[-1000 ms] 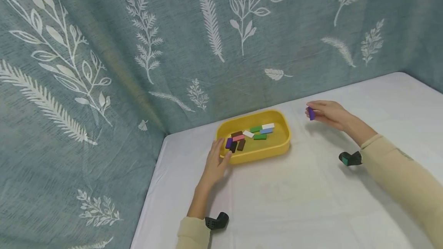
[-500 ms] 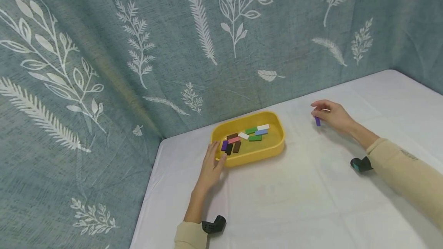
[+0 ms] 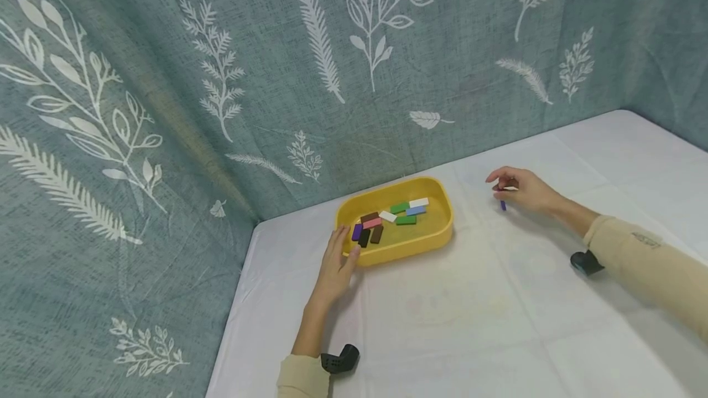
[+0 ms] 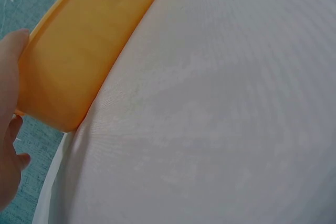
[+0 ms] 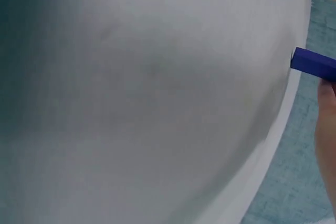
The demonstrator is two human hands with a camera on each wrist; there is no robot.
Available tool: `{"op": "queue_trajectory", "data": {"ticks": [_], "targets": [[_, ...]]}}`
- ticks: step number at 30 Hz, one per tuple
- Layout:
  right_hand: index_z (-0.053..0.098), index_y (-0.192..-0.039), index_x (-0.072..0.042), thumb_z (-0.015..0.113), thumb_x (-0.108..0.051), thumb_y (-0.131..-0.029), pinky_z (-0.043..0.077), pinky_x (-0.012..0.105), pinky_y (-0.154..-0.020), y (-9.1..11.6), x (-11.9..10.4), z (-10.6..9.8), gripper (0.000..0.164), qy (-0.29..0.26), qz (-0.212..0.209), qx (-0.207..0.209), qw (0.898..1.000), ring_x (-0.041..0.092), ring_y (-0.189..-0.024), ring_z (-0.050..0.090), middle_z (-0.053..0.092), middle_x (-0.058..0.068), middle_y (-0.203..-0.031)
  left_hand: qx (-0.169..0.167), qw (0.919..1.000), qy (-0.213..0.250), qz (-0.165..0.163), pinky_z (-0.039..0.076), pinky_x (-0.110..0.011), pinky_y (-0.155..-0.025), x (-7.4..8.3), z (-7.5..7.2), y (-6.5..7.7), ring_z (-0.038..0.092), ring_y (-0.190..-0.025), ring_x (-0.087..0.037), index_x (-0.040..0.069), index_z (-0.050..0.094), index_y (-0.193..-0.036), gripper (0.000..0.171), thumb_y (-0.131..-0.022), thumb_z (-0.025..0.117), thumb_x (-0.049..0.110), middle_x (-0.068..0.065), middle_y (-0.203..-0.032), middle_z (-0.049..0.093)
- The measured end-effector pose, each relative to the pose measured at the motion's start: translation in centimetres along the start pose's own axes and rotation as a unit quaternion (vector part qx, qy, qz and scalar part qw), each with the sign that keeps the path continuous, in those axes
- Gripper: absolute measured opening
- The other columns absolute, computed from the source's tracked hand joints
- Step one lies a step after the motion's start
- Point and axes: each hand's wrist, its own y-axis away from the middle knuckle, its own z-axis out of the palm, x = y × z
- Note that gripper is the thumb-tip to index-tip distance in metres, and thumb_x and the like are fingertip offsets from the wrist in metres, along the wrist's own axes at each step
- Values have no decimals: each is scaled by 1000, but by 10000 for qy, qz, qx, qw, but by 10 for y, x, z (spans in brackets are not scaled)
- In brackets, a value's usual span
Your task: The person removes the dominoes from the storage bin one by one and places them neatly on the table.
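At the left end of a yellow tray [image 3: 409,252] rests my left hand [image 3: 334,272], its thumb on the near side and its fingers at the left wall. The left wrist view shows that hand holding the tray's corner [image 4: 63,93]. My right hand [image 3: 525,190] pinches a purple block [image 3: 503,205] between thumb and fingers, to the right of the tray. The block stands upright, its lower end near the white cloth; whether it touches is unclear. In the right wrist view the purple block [image 5: 313,64] sticks out past the thumb.
Inside the tray lie several small blocks, among them a pink block [image 3: 372,223], a black block [image 3: 364,238], a blue block [image 3: 416,210] and a green block [image 3: 406,220]. White cloth [image 3: 442,324] covers the table. A patterned curtain [image 3: 265,78] hangs behind and at the left.
My right hand has turned the purple block and lowered it toward the cloth. The left hand stays at the tray. The head view has shifted slightly.
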Motion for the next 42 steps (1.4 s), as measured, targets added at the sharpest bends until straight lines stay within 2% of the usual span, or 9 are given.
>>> {"op": "queue_trajectory", "data": {"ticks": [5, 9, 13, 19, 22, 28, 36, 42], "targets": [[51, -118, 12, 57, 12, -89, 47, 15, -77, 5, 0, -5, 29, -183, -51, -186, 9996, 41, -104, 56, 52, 19, -95, -61, 10000, 20, -10, 13, -55, -110, 2, 0, 0, 12, -142, -34, 5, 33, -147, 57, -101, 43, 37, -15, -154, 22], [49, -121, 12, 55, 14, -89, 48, 15, -78, 8, 2, -9, 33, -418, -143, -218, 9988, 35, -103, 59, 52, 26, -101, -24, 10000, 85, 1, 14, -56, -110, 2, 0, 0, 12, -142, -34, 4, 33, -147, 57, -101, 44, 36, -16, -154, 22], [47, -123, 12, 56, 13, -89, 48, 15, -79, 8, 4, -10, 35, -567, -118, -203, 9981, 28, -102, 60, 53, 26, -104, -19, 9999, 72, 74, 15, -56, -110, 0, 1, 0, 14, -141, -35, 3, 34, -146, 56, -101, 45, 34, -17, -154, 22], [46, -125, 12, 56, 12, -90, 48, 17, -79, 7, 5, -9, 36, -550, 106, -245, 9981, 41, -106, 55, 55, 26, -110, -25, 9999, 91, 69, 15, -54, -110, 1, 1, 1, 16, -141, -35, 2, 35, -146, 54, -101, 45, 33, -18, -153, 23], [45, -127, 12, 56, 11, -90, 48, 17, -80, 7, 5, -10, 38, -597, 167, -260, 9977, 43, -109, 54, 54, 28, -114, -22, 9999, 92, 66, 15, -54, -110, 0, 1, 1, 16, -141, -35, 2, 35, -146, 54, -101, 45, 32, -18, -153, 23], [43, -129, 12, 56, 8, -92, 48, 18, -82, 8, 3, -12, 39, -716, 267, -243, 9968, 35, -111, 55, 51, 29, -118, -7, 9999, 64, 95, 16, -53, -110, -1, 0, 0, 17, -141, -34, 3, 34, -146, 55, -102, 44, 34, -17, -154, 22], [44, -128, 12, 57, 3, -93, 45, 14, -82, 10, 2, -14, 38, -672, 287, -91, 9973, 41, -113, 51, 50, 29, -119, -13, 10000, 48, 85, 16, -54, -110, -1, 0, 0, 17, -141, -35, 3, 34, -146, 56, -102, 44, 35, -17, -154, 22], [46, -125, 12, 58, 1, -93, 46, 13, -81, 11, 5, -16, 36, -616, 274, 31, 9977, 30, -108, 55, 51, 30, -118, -6, 9999, 38, 109, 16, -54, -110, -2, 1, 0, 18, -140, -35, 2, 34, -146, 56, -101, 44, 34, -17, -154, 22]]}}
